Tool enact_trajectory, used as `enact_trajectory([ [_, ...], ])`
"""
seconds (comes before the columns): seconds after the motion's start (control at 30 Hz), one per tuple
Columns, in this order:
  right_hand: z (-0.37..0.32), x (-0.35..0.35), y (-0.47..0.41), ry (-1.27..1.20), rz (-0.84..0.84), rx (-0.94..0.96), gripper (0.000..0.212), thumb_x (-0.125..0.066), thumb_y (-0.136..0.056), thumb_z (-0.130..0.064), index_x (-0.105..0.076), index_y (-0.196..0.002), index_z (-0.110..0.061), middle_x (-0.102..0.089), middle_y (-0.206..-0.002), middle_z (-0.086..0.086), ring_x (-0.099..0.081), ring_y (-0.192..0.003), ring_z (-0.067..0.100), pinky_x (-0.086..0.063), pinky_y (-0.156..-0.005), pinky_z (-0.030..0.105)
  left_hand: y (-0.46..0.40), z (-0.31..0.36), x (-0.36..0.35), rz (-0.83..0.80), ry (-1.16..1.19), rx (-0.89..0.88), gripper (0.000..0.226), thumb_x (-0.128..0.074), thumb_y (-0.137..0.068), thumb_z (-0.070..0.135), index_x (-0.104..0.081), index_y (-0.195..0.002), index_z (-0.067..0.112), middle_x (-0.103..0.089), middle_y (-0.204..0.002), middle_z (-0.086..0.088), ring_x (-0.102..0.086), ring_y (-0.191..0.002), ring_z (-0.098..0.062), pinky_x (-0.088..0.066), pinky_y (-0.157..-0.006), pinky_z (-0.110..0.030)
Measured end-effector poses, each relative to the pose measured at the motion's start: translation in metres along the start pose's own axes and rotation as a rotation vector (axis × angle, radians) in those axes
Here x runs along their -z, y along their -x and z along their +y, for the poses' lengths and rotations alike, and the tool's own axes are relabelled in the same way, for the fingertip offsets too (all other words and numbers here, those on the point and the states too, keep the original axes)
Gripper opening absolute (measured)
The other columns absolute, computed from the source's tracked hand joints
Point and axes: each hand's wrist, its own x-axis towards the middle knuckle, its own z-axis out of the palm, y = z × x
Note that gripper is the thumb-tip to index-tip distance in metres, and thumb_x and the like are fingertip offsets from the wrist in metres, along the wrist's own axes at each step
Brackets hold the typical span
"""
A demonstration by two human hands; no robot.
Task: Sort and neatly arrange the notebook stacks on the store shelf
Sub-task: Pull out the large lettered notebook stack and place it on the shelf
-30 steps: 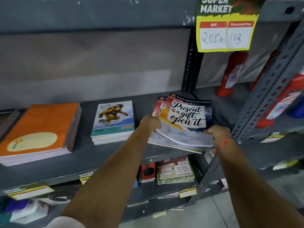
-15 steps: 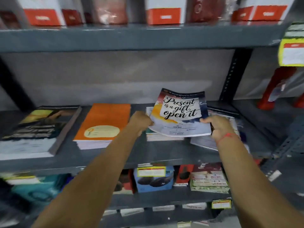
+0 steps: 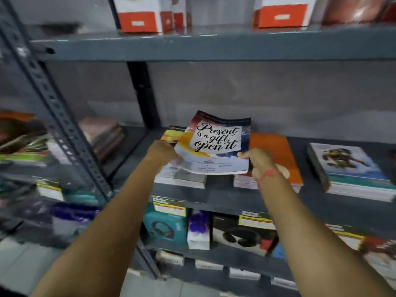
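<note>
A notebook with the words "Present is a gift, open it" [image 3: 216, 146] is held tilted above the grey shelf [image 3: 222, 197]. My left hand [image 3: 161, 152] grips its left edge and my right hand [image 3: 259, 162] grips its lower right corner. It hovers over a stack with a dark cover [image 3: 180, 176], between that stack and the orange notebook stack [image 3: 276, 153] to the right. Further right lies a stack with a cartoon figure on its cover [image 3: 347, 168].
A perforated grey upright [image 3: 64, 129] slants down the left, with more book stacks [image 3: 102, 136] behind it. Red-and-white boxes [image 3: 141, 16] stand on the shelf above. Headphone boxes [image 3: 165, 226] and price tags [image 3: 255, 220] fill the shelf below.
Both hands have carried the "Present is a gift" notebook leftwards along the shelf, past the cartoon stack and the orange stack. My view has swung left with it.
</note>
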Motion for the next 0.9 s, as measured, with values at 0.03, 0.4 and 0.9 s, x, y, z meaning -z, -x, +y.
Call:
enact_trajectory([
  [0.03, 0.007, -0.024, -0.004, 0.024, -0.003, -0.001, 0.012, -0.063, -0.071, 0.01, -0.057, -0.074, 0.0, -0.061, -0.088, 0.015, -0.058, -0.078, 0.028, -0.05, -0.073, 0.038, -0.008, -0.015, 0.016, 0.017, -0.014, 0.029, 0.035, -0.061, -0.076, -0.004, -0.044, -0.054, 0.016, -0.042, -0.057, -0.004, -0.043, -0.041, -0.008, -0.038, -0.056, -0.025],
  [0.4, 0.051, -0.1, -0.029, 0.413, 0.087, 0.07, 0.019, -0.072, -0.072, -0.005, -0.058, -0.06, -0.006, -0.059, -0.085, 0.011, -0.058, -0.085, 0.024, -0.049, -0.082, 0.035, -0.049, -0.086, 0.045, 0.109, 0.031, 0.145, 0.014, -0.059, -0.081, -0.005, -0.062, -0.094, -0.008, -0.059, -0.093, -0.029, -0.054, -0.079, -0.029, -0.042, -0.065, -0.036],
  [0.9, 0.033, -0.084, -0.002, 0.653, 0.108, 0.351, 0.031, -0.057, -0.087, -0.017, -0.053, -0.116, -0.006, -0.061, -0.113, 0.009, -0.058, -0.107, 0.028, -0.038, -0.076, 0.024, -0.057, -0.059, 0.036, 0.166, -0.585, 0.072, 0.02, -0.052, -0.082, 0.009, -0.062, -0.098, 0.001, -0.064, -0.109, -0.02, -0.06, -0.099, -0.039, -0.049, -0.084, -0.044],
])
